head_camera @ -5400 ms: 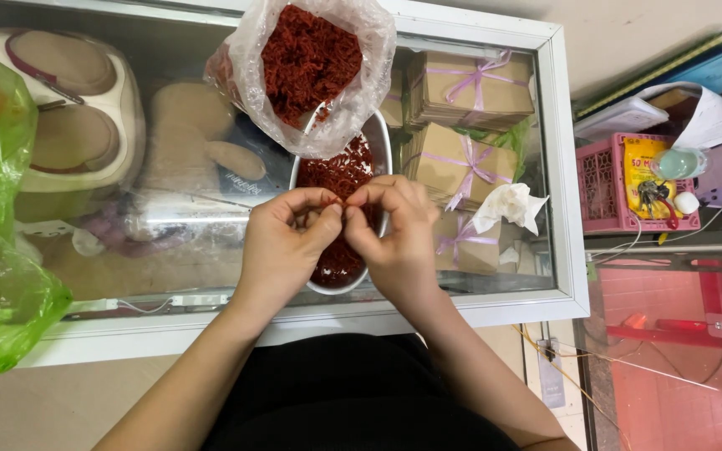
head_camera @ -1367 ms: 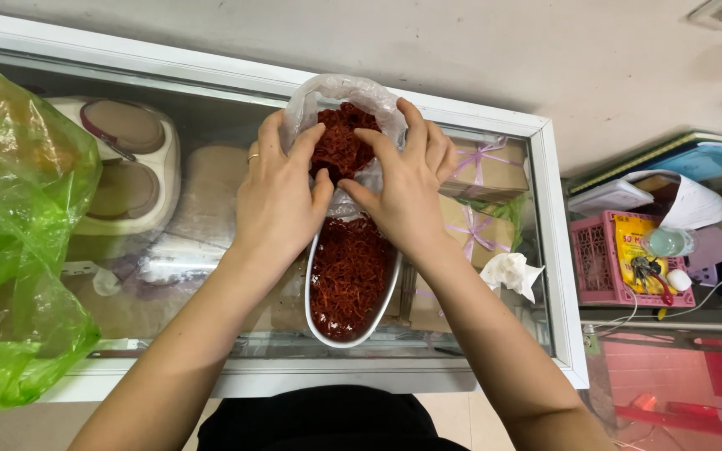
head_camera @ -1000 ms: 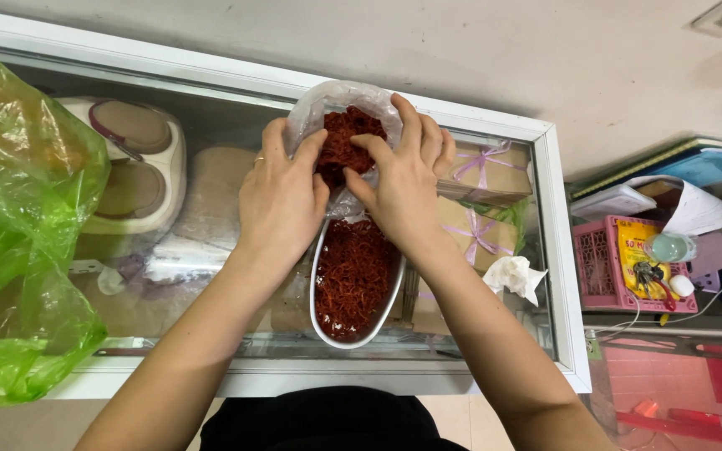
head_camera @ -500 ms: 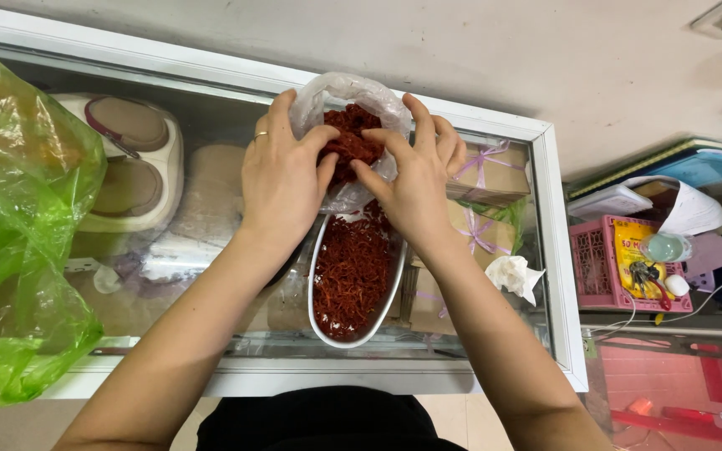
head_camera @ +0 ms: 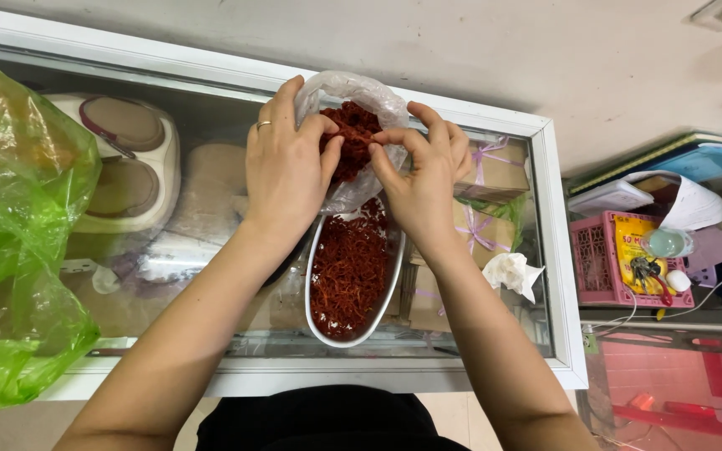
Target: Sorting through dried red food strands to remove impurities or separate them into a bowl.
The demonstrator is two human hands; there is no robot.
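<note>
A clear plastic bag (head_camera: 359, 92) of red shredded food (head_camera: 351, 134) is held tilted over an oval white dish (head_camera: 314, 276) that stands on the glass lid of a chest freezer. The dish holds a heap of the same red shreds (head_camera: 353, 271). My left hand (head_camera: 284, 171), with a ring on one finger, grips the bag's left side. My right hand (head_camera: 421, 179) grips its right side, thumb and forefinger pinching the plastic near the bag's mouth.
The freezer's white frame (head_camera: 566, 276) runs along the right and near edges. A green plastic bag (head_camera: 18, 242) lies at the left. A crumpled tissue (head_camera: 513, 271) lies right of the dish. A pink basket (head_camera: 599, 263) with keys and small items stands further right.
Earlier both hands worked together low over the dish, the bag standing behind it. Now they hold the bag tipped over the dish, and the fingers have shifted toward its mouth.
</note>
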